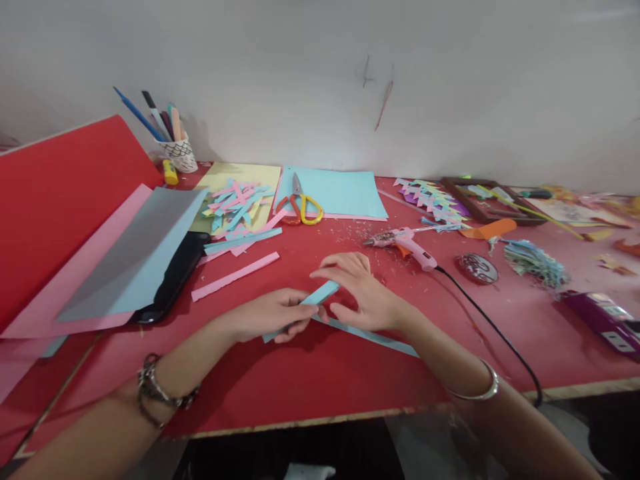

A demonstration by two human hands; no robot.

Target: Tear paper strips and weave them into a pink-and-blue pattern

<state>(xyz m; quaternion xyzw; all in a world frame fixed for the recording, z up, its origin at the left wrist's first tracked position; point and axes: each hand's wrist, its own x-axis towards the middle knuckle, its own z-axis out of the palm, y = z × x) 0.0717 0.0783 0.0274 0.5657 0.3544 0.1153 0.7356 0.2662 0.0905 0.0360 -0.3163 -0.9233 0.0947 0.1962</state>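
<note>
Pinching a pale-blue flat paper strip (324,292) above the red tabletop (280,393), the left hand (275,311) could skew it by slackening, while whether the curled right hand (369,293) also grips is unclear.

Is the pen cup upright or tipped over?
Upright: the cup stands with its mouth up, and pens stick out of the top.

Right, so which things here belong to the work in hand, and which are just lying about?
Seem to belong:
- blue strip, in the left hand
- pink strip, likely material
- scissors, probably

Seem just lying about:
- pen cup
- picture frame
- orange paper
- glue gun, though possibly needed
</note>
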